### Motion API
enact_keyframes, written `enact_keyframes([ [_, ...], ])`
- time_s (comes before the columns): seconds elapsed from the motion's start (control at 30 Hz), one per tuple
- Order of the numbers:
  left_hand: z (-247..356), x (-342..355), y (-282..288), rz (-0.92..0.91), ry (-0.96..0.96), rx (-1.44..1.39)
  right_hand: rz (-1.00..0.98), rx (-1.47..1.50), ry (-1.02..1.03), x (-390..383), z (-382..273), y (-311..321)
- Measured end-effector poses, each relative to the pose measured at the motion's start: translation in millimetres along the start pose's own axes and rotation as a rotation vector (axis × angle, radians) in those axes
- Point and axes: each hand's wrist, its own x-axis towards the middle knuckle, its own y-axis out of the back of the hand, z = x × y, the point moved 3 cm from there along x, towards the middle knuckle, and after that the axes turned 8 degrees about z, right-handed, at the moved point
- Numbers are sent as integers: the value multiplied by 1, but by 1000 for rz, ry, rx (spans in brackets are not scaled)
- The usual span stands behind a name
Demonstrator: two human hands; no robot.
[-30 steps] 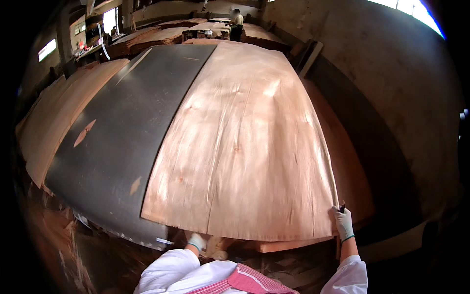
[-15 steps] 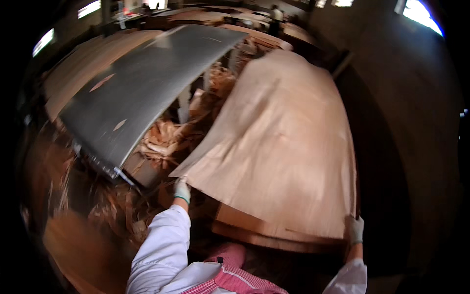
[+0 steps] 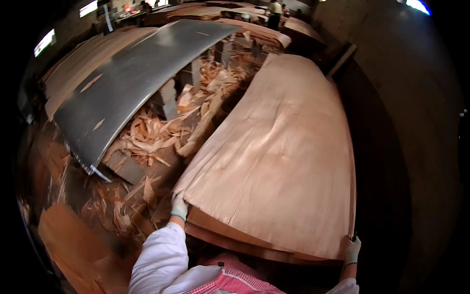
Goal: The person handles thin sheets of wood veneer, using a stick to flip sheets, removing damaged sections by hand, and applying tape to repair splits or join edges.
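The wood veneer sheet (image 3: 279, 161) has a rippled, soft sheen, the dark tabletop (image 3: 139, 81) smooth gloss.

Two hands, the left hand (image 3: 179, 207) and the right hand (image 3: 351, 249), each in one pale glove; one large veneer sheet (image 3: 279, 147) between them, with one stack (image 3: 220, 233) under it, its layers too close to count; one dark panel (image 3: 142, 73) beyond and left of the left hand, bearing two larger wood slips (image 3: 91, 83) and one thin sliver (image 3: 202, 34); at least three grey blocks (image 3: 192, 74) under that panel; scraps (image 3: 147, 132) past counting beyond the left hand; one leaning plank (image 3: 342, 60) well beyond the right hand; at least one co-worker (image 3: 275, 14) far beyond both.
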Motion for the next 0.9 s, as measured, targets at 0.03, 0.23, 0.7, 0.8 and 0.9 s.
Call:
enact_keyframes([
  [0.03,-1,-11,1,52,-34,32,1,-60,53,7,-5,-4],
  [0.23,6,-49,-1,-26,-230,186,52,-200,-26,-2,9,6],
  [0.7,-90,-37,7,194,-333,216,60,-613,164,67,62,-28],
  [0.8,-114,-57,10,242,-266,171,71,-681,159,74,74,-36],
  [0.9,-133,-73,17,204,-316,175,103,-711,137,70,104,-23],
])
